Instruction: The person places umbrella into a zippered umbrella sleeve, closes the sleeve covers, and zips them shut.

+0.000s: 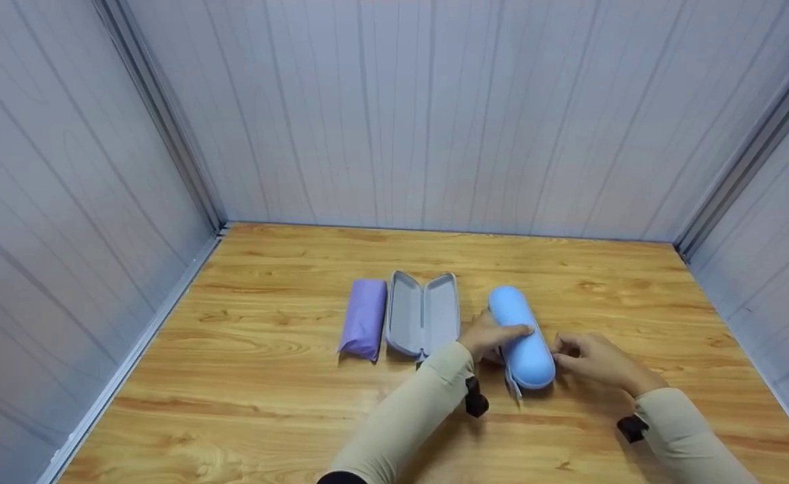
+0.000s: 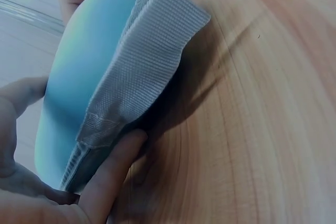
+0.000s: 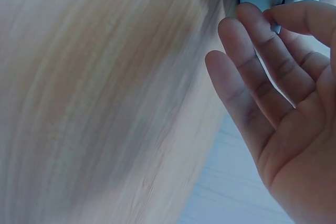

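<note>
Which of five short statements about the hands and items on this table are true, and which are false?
1. The left hand holds the blue case. True.
2. The grey case lies between the purple packet and the blue case. True.
3. The grey case is closed. False: it lies open.
4. The right hand is beside the blue case. True.
5. The left hand holds the purple packet. False: neither hand touches it.

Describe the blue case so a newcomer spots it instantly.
On the wooden table, find the open grey case, with a purple packet at its left. Right of these, the left hand grips the blue case. Its closed, rounded blue shell sets it apart from both.
</note>
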Demonstrator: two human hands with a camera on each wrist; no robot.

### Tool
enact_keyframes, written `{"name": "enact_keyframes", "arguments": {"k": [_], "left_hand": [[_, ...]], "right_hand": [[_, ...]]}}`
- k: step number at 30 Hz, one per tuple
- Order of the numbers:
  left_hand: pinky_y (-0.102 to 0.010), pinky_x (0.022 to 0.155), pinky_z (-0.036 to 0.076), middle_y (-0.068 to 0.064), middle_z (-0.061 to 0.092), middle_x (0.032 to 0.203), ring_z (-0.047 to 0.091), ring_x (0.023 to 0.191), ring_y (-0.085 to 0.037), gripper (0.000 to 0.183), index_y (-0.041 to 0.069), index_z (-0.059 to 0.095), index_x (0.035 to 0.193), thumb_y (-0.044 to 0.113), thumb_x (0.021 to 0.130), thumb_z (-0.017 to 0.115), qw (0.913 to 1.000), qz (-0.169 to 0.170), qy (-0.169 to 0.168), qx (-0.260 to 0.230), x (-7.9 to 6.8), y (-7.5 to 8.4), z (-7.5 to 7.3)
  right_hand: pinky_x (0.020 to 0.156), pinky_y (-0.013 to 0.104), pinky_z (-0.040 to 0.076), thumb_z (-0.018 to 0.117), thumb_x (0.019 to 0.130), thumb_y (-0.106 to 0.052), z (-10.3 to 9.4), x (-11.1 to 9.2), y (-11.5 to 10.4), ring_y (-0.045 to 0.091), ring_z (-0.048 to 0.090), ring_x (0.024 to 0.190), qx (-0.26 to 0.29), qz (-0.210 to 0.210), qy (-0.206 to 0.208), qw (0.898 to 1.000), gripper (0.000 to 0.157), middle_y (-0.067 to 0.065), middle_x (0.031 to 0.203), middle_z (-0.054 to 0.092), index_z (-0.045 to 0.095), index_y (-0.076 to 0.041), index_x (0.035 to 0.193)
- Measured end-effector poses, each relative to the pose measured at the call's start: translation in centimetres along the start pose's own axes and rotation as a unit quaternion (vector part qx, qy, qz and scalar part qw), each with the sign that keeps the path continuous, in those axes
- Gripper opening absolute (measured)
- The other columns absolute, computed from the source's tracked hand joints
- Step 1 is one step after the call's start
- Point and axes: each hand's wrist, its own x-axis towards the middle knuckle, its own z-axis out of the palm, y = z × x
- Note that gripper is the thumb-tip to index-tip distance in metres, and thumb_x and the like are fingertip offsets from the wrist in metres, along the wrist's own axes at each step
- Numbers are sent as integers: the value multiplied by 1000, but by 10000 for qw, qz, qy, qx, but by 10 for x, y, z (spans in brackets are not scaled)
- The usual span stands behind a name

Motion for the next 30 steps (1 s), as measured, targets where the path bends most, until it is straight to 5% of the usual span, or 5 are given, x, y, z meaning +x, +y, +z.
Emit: {"name": "enact_keyframes", "arguments": {"k": [30], "left_hand": [[-43,57,52,-14,42,115,53,95,-30,89,14,31,137,28,65,82,9999,28,-87,88,-3,2,-1]], "right_hand": [[50,22,40,63,83,-10,-4,-5,-10,4,46,59,-516,-447,-309,9972,18,-11,66,51,53,-23,75]]}}
